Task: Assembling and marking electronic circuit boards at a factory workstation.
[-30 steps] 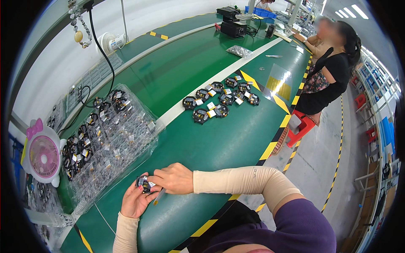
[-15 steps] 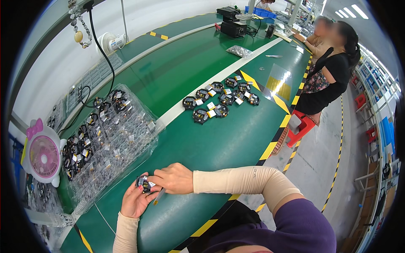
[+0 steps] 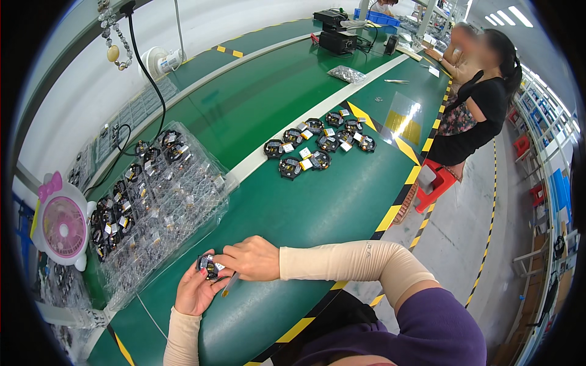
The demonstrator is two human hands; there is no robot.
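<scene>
We see the black round module [image 3: 206,265] held up in the left hand [image 3: 194,291], its thumb and fingers closed about the rim from below and the near side; the right hand [image 3: 255,258] comes in from the other side, its fingers bent together around a slim tool [image 3: 229,285], whose amber-tipped end points down below the palm; we cannot tell whether the right fingertips press on the module, as the knuckles hide them.

Both hands are above the green table [image 3: 287,213]; to their left we have the edge of the clear plastic trays [image 3: 177,201], loaded with more dark modules, and beyond these a pink fan [image 3: 63,227]; ahead, a stretch of tabletop runs up to the group of modules [image 3: 317,160], well apart from the hands; on the right, the black-and-yellow tape [image 3: 390,216] follows the table's curved edge, and the right forearm crosses over it.

We make out small dark lettering on the beige right sleeve [image 3: 329,261], near the elbow; any print on the modules is too small for us to read.
</scene>
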